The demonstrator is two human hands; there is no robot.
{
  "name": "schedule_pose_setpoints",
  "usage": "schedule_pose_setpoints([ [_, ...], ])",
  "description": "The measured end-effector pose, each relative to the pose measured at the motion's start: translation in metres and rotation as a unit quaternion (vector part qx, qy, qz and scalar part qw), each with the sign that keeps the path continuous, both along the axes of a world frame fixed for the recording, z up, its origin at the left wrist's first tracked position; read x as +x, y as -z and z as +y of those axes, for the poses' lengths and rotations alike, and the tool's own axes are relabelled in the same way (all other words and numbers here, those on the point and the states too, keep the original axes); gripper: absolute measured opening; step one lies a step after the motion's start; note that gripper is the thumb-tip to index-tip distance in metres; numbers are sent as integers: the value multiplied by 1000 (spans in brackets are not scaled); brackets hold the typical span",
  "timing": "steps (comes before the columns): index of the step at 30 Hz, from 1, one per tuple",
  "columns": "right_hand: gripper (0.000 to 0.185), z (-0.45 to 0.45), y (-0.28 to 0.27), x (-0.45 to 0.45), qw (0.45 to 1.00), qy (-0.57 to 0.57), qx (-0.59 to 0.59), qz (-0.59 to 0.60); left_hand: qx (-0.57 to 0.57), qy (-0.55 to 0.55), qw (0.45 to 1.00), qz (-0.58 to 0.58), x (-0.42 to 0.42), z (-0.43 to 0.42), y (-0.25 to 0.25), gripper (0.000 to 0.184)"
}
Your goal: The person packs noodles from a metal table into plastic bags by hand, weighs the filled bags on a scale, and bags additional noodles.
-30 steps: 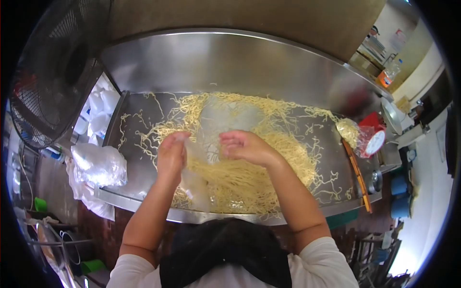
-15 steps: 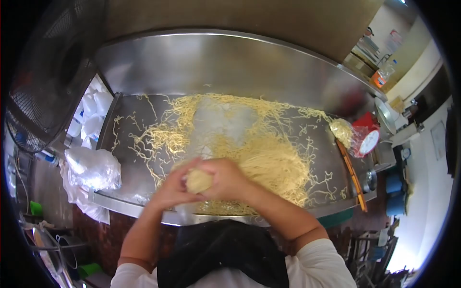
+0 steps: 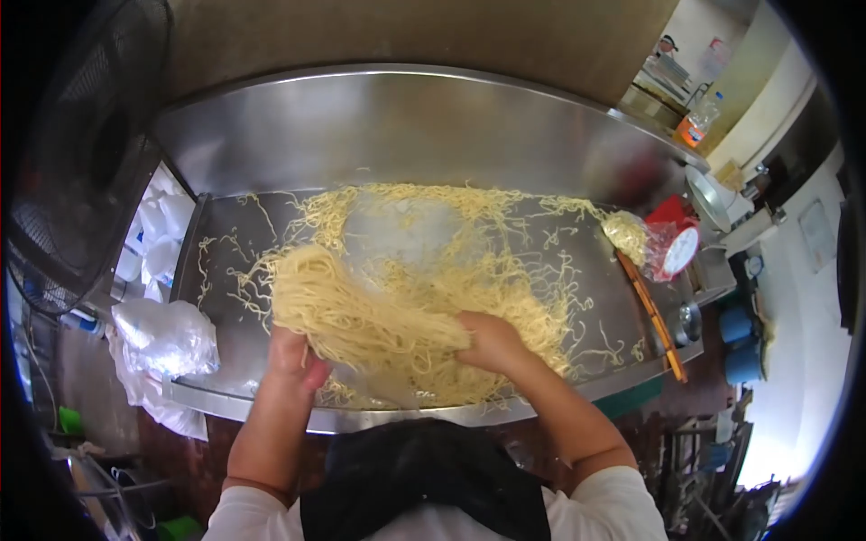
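A thick hank of pale yellow noodles [image 3: 361,316] stretches between my hands above the metal tray. My left hand [image 3: 298,359] is under its left end, with the strands draped over the fingers and hiding most of them. At the other end, my right hand [image 3: 492,343] is closed around the strands. Beneath and behind, a loose heap of noodles [image 3: 519,302] covers the middle and right of the steel tray [image 3: 230,316], and stray strands lie scattered around it.
A fan [image 3: 81,153] stands at the left, by a clear plastic bag [image 3: 167,335]. On the right are a bag of noodles [image 3: 624,234], a white dial scale [image 3: 680,250], a long wooden stick [image 3: 651,316] and an orange-labelled bottle [image 3: 699,122]. A high metal backsplash [image 3: 388,126] rises behind.
My hands were cupped together around a compact ball of noodles. Now they are apart, the right further right, with a long loose hank spread between them.
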State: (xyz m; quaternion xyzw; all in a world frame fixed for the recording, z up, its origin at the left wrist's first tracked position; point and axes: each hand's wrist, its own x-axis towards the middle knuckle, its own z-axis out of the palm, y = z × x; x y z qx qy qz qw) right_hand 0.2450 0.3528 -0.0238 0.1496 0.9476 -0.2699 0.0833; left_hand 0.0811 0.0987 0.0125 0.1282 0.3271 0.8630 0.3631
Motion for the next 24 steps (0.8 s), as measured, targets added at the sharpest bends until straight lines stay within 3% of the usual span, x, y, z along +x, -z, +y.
schedule_pose_setpoints([
  [1,48,10,9,15,998,27,54,26,32,10,998,-51,-5,-1,-6,45],
  [3,43,46,32,44,980,124,116,102,51,-31,997,-41,-7,0,-37,40],
  [7,48,127,50,103,937,297,181,46,69,-17,997,36,-31,-13,-61,43],
  [10,56,137,18,111,956,268,102,-56,66,-15,995,79,-35,-10,-78,43],
  [13,69,103,-30,78,984,164,62,-32,53,-15,994,94,-30,0,-92,42],
  [17,84,4,-75,11,964,38,-27,262,37,-24,991,123,-25,15,-108,43],
  [18,86,-18,-78,-6,946,-3,-44,321,43,-25,989,137,-24,19,-110,43],
  [21,88,-55,-63,-37,957,-47,-19,286,66,-10,988,140,-23,29,-113,43],
  [24,82,-41,-37,-43,969,-7,-63,237,-88,35,980,173,-54,30,-88,38],
])
